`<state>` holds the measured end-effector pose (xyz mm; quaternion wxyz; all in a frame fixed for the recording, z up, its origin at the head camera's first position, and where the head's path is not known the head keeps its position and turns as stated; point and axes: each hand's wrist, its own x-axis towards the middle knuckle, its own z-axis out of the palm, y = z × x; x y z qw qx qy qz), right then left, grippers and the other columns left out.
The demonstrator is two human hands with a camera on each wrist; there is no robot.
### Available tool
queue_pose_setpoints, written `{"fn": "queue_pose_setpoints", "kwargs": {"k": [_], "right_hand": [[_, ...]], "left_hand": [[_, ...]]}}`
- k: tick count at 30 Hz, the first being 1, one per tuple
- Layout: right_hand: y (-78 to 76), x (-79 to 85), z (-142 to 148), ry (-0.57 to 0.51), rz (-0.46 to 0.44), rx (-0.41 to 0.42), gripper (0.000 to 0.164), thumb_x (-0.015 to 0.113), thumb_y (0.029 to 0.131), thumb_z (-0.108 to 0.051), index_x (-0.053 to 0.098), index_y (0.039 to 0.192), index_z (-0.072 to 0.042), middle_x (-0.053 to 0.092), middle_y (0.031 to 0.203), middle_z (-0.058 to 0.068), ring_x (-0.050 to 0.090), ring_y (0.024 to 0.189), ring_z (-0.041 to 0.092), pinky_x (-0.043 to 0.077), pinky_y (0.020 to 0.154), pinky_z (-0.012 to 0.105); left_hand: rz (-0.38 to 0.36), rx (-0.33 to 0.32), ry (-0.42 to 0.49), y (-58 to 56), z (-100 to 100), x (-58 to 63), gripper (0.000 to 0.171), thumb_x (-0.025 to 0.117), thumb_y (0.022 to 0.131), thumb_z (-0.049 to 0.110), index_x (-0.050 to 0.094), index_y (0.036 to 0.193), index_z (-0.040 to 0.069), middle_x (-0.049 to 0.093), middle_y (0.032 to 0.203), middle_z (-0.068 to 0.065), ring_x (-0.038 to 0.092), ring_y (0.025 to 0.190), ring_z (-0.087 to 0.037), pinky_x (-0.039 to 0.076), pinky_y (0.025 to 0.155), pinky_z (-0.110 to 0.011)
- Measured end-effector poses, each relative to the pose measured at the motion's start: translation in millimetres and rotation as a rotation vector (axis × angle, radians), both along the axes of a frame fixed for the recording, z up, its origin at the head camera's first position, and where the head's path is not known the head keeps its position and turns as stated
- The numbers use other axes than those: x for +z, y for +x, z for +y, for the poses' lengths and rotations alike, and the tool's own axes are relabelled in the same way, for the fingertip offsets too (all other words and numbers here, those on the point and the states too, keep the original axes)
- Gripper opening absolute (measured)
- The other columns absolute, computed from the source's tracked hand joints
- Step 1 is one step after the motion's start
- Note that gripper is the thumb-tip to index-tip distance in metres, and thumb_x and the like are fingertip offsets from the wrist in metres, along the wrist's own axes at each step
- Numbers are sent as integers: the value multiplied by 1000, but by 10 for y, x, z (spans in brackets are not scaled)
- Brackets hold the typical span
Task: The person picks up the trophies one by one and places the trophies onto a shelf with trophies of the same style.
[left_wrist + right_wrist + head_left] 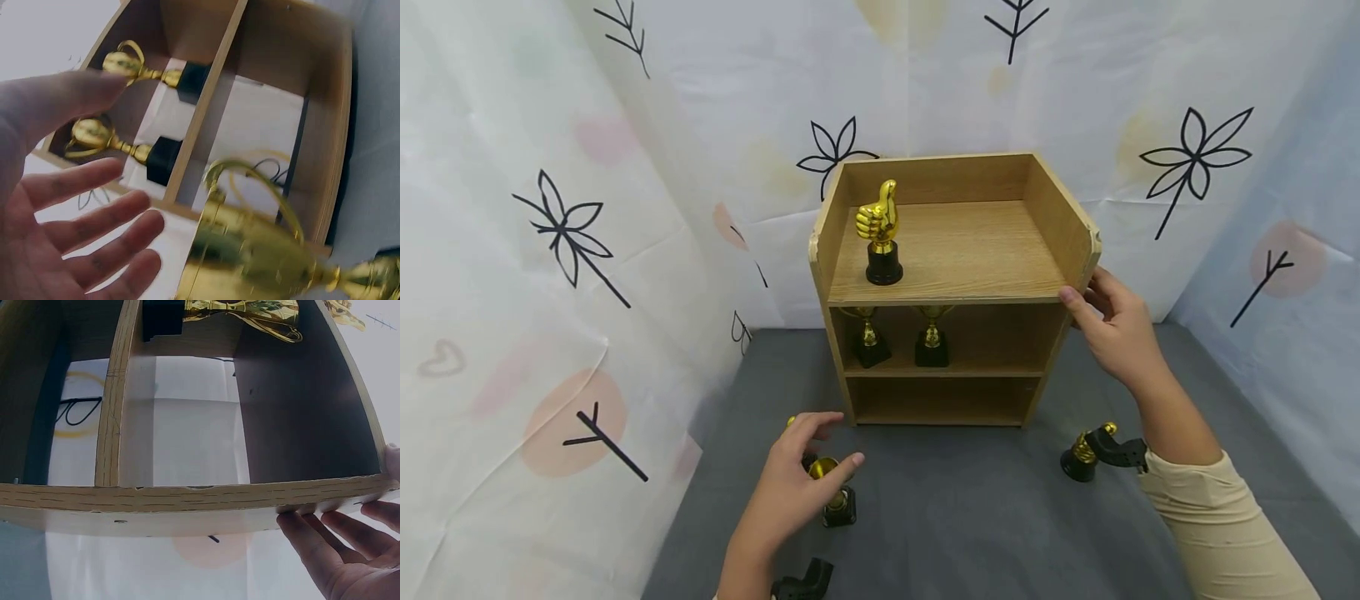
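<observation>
My right hand (1116, 329) grips the right side panel of a small wooden shelf (962, 250), thumb at the front edge and fingers (319, 550) along the outer face. My left hand (790, 479), fingers spread and holding nothing, hovers beside a gold trophy cup (839, 510) on a black base. That trophy cup (250, 250) looms large in the left wrist view, apart from the fingers. On the top shelf stands a gold thumbs-up trophy (883, 229). Two trophy cups, a left one (871, 346) and a right one (932, 346), occupy the middle compartment.
Another gold trophy with a black base (1078, 462) stands on the grey tabletop (970, 517) at right, partly behind the right wrist's black mount (1120, 451). A small gold tip (791, 421) peeks out behind my left hand. Patterned cloth (737, 83) hangs behind the shelf.
</observation>
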<state>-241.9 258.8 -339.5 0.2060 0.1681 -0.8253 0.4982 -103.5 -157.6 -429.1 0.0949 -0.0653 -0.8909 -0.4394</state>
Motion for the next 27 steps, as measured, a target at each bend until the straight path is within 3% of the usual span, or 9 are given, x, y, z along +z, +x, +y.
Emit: {"fn": "queue_pose_setpoints", "kwargs": {"k": [9, 13, 17, 22, 27], "right_hand": [[10, -5, -9, 2, 8, -10, 58, 60, 109, -18, 42, 163, -8, 49, 158, 29, 49, 139, 60, 49, 75, 1], [17, 0, -12, 7, 3, -9, 57, 59, 110, -19, 42, 164, -9, 49, 159, 29, 49, 140, 59, 49, 75, 2], [20, -2, -9, 3, 5, -3, 57, 59, 110, -19, 42, 163, -8, 49, 157, 31, 49, 139, 61, 49, 77, 2], [24, -10, -6, -1, 10, -10, 56, 59, 110, -18, 43, 163, -7, 50, 156, 32, 48, 139, 61, 47, 80, 1], [12, -12, -11, -6, 22, -5, 56, 60, 109, -16, 43, 162, -5, 50, 156, 32, 48, 138, 62, 47, 79, 1]], "left_hand": [[-52, -42, -56, 112, -154, -25, 58, 94, 82, 37, 68, 133, 30, 62, 111, 11, 57, 102, -12, 57, 90, -37], [-64, -56, -69, 139, -199, -37, 59, 96, 80, 33, 68, 132, 30, 63, 114, 13, 59, 103, -10, 57, 91, -35], [-122, -67, -75, 147, -232, -35, 58, 97, 78, 30, 70, 128, 31, 66, 117, 14, 60, 106, -11, 56, 92, -37], [-175, -98, -84, 130, -250, -41, 55, 96, 79, 26, 71, 127, 26, 69, 121, 10, 62, 111, -15, 57, 93, -42], [-200, -84, -98, 123, -253, -57, 50, 94, 80, 19, 72, 125, 22, 70, 118, 7, 64, 110, -14, 58, 93, -41]]}}
